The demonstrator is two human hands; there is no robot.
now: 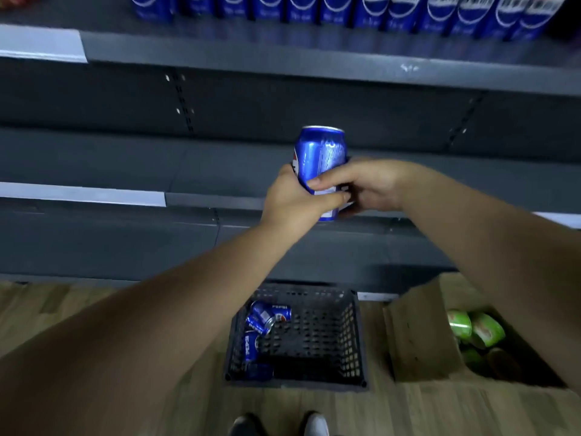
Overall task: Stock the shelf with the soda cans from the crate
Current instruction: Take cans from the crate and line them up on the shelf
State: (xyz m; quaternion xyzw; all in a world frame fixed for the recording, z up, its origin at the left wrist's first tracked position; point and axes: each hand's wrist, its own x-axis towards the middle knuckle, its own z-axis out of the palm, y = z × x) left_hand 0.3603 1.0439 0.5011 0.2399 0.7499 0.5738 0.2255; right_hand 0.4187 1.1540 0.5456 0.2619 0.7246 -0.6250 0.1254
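Can in both hands, raised in front of the shelving

The blue soda can (320,155) is upright in the air before the bare grey middle shelves, well above the black crate (317,344), where a few cans (267,319) lie on their sides at its left. The left hand (294,199) wraps the can's lower half and the right hand (369,187) closes on it from the other side, fingers (334,196) of both curled round the body. A sealed can is probably stiff and weighty for its size, with a smooth, likely slippery wall that would dent if dropped. A grip round the middle of the body looks safest, leaving the base free to set down beside the row of cans (314,9) on the upper shelf (283,55).
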